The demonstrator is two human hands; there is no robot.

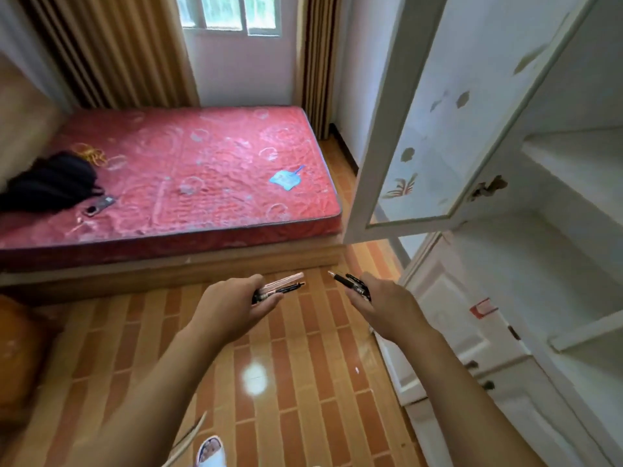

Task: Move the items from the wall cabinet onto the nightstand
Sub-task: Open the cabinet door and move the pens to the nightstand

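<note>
Both hands are loaded and held out in front of the body over the tiled floor (296, 365). The left hand (232, 303) is curled round a small bunch of pens (281, 287), one pinkish and at least one black, their tips pointing right; the right hand (384, 305) grips another few black pens (350, 284), tips pointing left, so the two bunches nearly meet without touching. The wall cabinet (573, 156) stands open on the right, its glass door (421, 129) swung out towards the room, and the shelves that show look bare, though the upper part runs out of view. The nightstand cannot be identified with certainty here; an orange-brown shape (17, 348) at the far left edge may be it, but that is a guess. The step in hand seems to be the carry, and doing it well is mostly a matter of grip and path: thin pens slide past one another easily, so each bunch should be kept level and squeezed across the barrels, not near the tips. The open door juts out at about head and shoulder level, so turning away to the left, along the foot of the bed (188, 183), looks safer than brushing past it. At the nightstand the pens are best laid flat and side by side so they do not roll off.
</note>
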